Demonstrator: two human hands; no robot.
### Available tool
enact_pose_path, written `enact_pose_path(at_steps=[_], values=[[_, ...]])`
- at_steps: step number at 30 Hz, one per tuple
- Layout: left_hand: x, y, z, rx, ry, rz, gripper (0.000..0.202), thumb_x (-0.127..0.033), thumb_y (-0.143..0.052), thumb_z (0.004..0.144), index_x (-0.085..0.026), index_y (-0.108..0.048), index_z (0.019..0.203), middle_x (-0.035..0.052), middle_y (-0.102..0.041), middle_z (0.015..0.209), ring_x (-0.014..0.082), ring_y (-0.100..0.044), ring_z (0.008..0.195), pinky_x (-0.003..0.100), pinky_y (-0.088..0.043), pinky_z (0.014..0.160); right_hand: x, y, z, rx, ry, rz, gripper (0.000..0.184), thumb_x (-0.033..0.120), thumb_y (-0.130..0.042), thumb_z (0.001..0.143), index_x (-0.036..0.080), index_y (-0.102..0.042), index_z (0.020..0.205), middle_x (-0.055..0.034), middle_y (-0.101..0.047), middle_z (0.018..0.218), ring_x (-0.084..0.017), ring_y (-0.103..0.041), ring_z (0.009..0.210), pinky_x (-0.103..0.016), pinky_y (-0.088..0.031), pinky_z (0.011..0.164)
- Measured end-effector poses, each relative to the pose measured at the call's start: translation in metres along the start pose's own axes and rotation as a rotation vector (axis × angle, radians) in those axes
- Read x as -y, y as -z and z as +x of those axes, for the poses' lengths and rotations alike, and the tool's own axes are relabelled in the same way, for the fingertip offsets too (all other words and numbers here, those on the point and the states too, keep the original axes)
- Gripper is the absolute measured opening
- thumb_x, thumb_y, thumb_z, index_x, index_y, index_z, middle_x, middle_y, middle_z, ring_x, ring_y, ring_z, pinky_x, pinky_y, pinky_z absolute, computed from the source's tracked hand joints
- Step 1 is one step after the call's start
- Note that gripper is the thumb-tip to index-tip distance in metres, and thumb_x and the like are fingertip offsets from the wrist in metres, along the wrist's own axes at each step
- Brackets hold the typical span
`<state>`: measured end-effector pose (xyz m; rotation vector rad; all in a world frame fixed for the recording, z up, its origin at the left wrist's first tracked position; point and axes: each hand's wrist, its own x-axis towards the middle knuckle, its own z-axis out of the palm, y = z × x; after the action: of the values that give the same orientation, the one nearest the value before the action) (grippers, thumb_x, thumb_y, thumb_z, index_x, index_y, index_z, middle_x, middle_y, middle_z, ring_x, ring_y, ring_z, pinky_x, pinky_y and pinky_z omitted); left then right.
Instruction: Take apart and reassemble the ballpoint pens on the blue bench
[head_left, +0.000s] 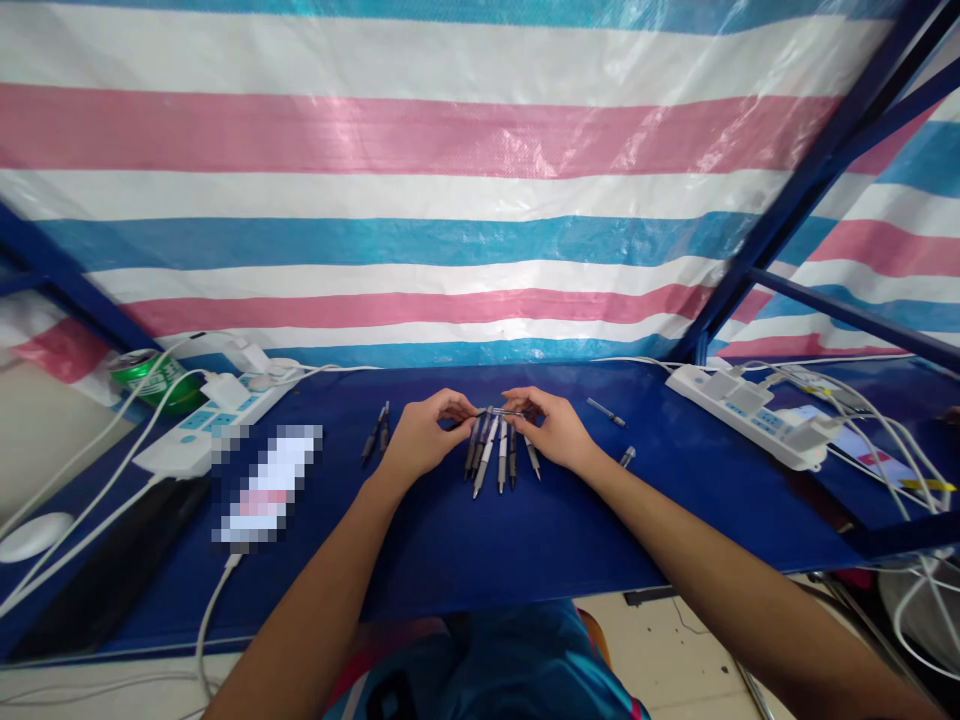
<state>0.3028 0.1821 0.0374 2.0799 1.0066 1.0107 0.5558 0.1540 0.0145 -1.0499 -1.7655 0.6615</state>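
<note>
In the head view my left hand [424,435] and my right hand [555,432] face each other over the blue desk. Their fingertips pinch opposite ends of a thin pen [498,411], held roughly level; fingers cover its ends. Just below it, several pens [502,460] lie fanned side by side, white and dark, tips toward me. Left of my left hand rest dark pens [373,440]. Beyond my right hand lies a clear-and-dark pen [606,411], and a short pen-like piece [628,457] sits nearer to me.
A phone [270,485] with a cable and a white power strip [217,425] are on the left, beside a green can [150,378]. Another power strip [750,415] with plugs and cables stands right. A striped sheet [450,140] hangs behind, between blue frame bars [795,200].
</note>
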Motion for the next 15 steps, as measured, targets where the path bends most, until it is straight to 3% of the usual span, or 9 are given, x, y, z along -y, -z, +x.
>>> enact_pose_path(at_steps=[9, 15], values=[[0.0035, -0.0109, 0.0, 0.028, -0.032, -0.064, 0.021, -0.034, -0.079, 0.088, -0.022, -0.069, 0.103, 0.0021, -0.078, 0.095, 0.0181, -0.076, 0.085, 0.033, -0.064, 0.086, -0.001, 0.0005, -0.0026, 0.027, 0.066, -0.026, 0.039, 0.024, -0.071, 0.094, 0.027, -0.067, 0.133, -0.0048, -0.081, 0.112, -0.022, -0.077, 0.095, -0.035, -0.059, 0.08], [0.0064, -0.0101, 0.0008, 0.001, -0.005, -0.072, 0.024, -0.037, -0.08, 0.087, -0.022, -0.07, 0.101, 0.0037, -0.079, 0.095, 0.0198, -0.077, 0.086, 0.034, -0.064, 0.085, -0.0035, 0.0016, -0.0021, -0.023, 0.054, -0.034, 0.039, 0.026, -0.072, 0.094, 0.025, -0.067, 0.132, -0.0056, -0.081, 0.111, -0.022, -0.076, 0.093, -0.035, -0.058, 0.078]])
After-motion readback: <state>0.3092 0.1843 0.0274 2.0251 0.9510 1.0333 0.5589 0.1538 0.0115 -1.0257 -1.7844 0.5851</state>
